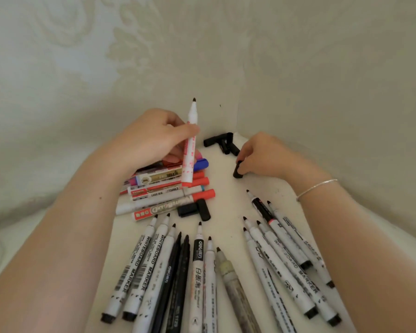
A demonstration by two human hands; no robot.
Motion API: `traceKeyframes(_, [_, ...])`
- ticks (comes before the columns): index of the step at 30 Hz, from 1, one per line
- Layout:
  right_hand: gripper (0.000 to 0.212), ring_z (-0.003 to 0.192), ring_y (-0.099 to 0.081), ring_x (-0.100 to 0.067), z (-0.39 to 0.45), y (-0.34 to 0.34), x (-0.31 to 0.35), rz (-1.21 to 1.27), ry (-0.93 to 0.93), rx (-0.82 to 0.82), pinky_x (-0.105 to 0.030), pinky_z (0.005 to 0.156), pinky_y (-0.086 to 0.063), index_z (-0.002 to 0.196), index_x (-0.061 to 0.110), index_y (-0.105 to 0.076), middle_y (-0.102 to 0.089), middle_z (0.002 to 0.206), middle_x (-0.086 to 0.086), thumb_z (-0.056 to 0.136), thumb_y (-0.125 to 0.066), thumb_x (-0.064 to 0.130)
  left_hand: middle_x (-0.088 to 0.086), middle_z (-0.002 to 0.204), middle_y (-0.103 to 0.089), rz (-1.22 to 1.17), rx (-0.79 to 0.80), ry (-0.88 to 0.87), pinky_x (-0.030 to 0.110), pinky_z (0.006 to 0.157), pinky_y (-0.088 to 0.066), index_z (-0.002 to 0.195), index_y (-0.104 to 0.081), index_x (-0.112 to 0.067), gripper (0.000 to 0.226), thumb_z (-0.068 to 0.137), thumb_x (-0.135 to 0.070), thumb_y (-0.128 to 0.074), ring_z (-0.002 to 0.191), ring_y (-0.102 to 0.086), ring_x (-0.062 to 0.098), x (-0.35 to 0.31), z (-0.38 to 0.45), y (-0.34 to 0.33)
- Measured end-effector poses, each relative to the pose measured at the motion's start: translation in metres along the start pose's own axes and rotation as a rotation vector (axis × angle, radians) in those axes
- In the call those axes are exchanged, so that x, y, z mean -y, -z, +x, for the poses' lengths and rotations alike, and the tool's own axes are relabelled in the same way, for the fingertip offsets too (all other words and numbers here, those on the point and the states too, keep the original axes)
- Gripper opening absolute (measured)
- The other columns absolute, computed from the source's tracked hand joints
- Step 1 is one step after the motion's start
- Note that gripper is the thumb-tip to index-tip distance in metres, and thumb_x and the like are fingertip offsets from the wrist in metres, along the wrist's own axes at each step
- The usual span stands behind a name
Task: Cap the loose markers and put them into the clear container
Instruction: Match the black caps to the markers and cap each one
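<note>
An uncapped marker (pixel 189 150) is held nearly upright in the left hand (pixel 151 138), pinched between thumb and fingers at mid-barrel, with its dark tip pointing up and away and its blunt end hanging over a pile of capped markers (pixel 168 193). A black cap (pixel 238 170) is pinched by the fingertips of the right hand (pixel 267 157) while resting on the desk (pixel 228 195), low and to the right of the held marker. The two hands are kept apart, with bare desk between them. The cap lies well below the marker's tip, so it is judged that the cap must be lifted and turned with its mouth toward the tip, along the barrel's long axis. The right hand is the nearer to the spare caps (pixel 222 143) just beyond it. More uncapped markers (pixel 202 272) lie fanned closer to the body. No clear container can be seen.
</note>
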State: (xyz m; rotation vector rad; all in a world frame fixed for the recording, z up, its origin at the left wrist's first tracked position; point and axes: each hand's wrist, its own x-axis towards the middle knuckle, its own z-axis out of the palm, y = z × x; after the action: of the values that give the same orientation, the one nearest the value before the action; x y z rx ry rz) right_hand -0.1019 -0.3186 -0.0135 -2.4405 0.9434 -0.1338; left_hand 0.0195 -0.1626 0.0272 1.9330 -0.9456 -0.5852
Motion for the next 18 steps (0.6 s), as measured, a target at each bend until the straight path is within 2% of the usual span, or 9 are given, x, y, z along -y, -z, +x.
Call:
traceKeyframes(2, [0.021,0.071,-0.055,-0.017,-0.011,0.009,0.008,-0.021,0.023,0.134,-0.022,0.059,-0.042,0.095,0.0,-0.072,-0.064,0.078,-0.007,0.079,-0.069,0.013,0.012,0.079,-0.075,0.022,0.002,0.008,0.032,0.07,-0.061,0.096,-0.063,-0.006,0.023,0.094,-0.028,-0.058,0.07,-0.074,0.02,-0.001,0.0,0.004])
traceKeyframes(5, [0.022,0.071,-0.058,-0.017,-0.021,0.005,0.023,-0.123,0.029,0.307,-0.019,0.059,-0.044,0.1,-0.001,-0.07,-0.066,0.08,-0.008,0.084,-0.061,0.012,0.012,0.078,-0.075,0.035,0.011,0.018,0.024,0.058,-0.059,0.094,-0.064,-0.006,0.018,0.094,-0.024,-0.059,0.065,-0.073,0.019,-0.003,-0.002,0.009])
traceKeyframes(8, [0.027,0.077,-0.054,-0.019,-0.02,-0.008,0.031,-0.244,0.01,0.267,-0.025,0.067,-0.044,0.113,0.005,-0.063,-0.06,0.087,-0.007,0.088,-0.055,0.015,0.006,0.073,-0.075,0.083,0.015,0.005,0.023,0.055,-0.059,0.092,-0.066,-0.009,0.017,0.093,-0.024,-0.06,0.063,-0.073,0.017,-0.004,-0.003,0.011])
traceKeyframes(10, [0.028,0.081,-0.05,-0.018,-0.024,-0.011,0.037,-0.31,0.023,0.205,-0.024,0.062,-0.041,0.119,0.011,-0.056,-0.057,0.099,-0.007,0.092,-0.053,0.018,0.003,0.071,-0.074,0.108,0.006,-0.008,0.025,0.056,-0.059,0.091,-0.066,-0.011,0.016,0.093,-0.026,-0.061,0.063,-0.073,0.015,-0.006,-0.005,0.012])
traceKeyframes(12, [0.022,0.078,-0.049,-0.015,-0.03,-0.011,0.046,-0.344,0.115,0.151,-0.02,0.057,-0.037,0.114,0.013,-0.056,-0.058,0.105,-0.005,0.093,-0.051,0.017,0.004,0.072,-0.074,0.12,-0.017,-0.021,0.028,0.059,-0.06,0.091,-0.066,-0.013,0.015,0.093,-0.027,-0.06,0.062,-0.072,0.015,-0.006,-0.005,0.013])
traceKeyframes(15, [0.013,0.066,-0.05,-0.009,-0.04,-0.021,0.062,-0.306,0.358,0.216,-0.011,0.052,-0.036,0.1,0.016,-0.064,-0.057,0.085,0.003,0.091,-0.055,0.019,0.007,0.08,-0.073,0.135,-0.053,-0.043,0.038,0.069,-0.061,0.09,-0.066,-0.015,0.015,0.093,-0.028,-0.06,0.065,-0.073,0.02,-0.005,-0.005,0.013])
traceKeyframes(17, [0.018,0.069,-0.051,-0.008,-0.044,-0.03,0.069,-0.251,0.433,0.304,-0.01,0.057,-0.039,0.103,0.023,-0.068,-0.055,0.082,0.007,0.087,-0.061,0.018,0.007,0.08,-0.073,0.136,-0.061,-0.047,0.041,0.072,-0.061,0.089,-0.066,-0.015,0.016,0.093,-0.029,-0.06,0.065,-0.073,0.021,-0.004,-0.004,0.013])
traceKeyframes(18, [0.021,0.074,-0.053,-0.011,-0.044,-0.035,0.07,-0.266,0.451,0.328,-0.014,0.061,-0.042,0.106,0.023,-0.067,-0.056,0.086,0.006,0.087,-0.061,0.018,0.006,0.08,-0.073,0.137,-0.059,-0.048,0.042,0.073,-0.061,0.089,-0.066,-0.015,0.016,0.093,-0.029,-0.06,0.065,-0.073,0.021,-0.004,-0.005,0.012])
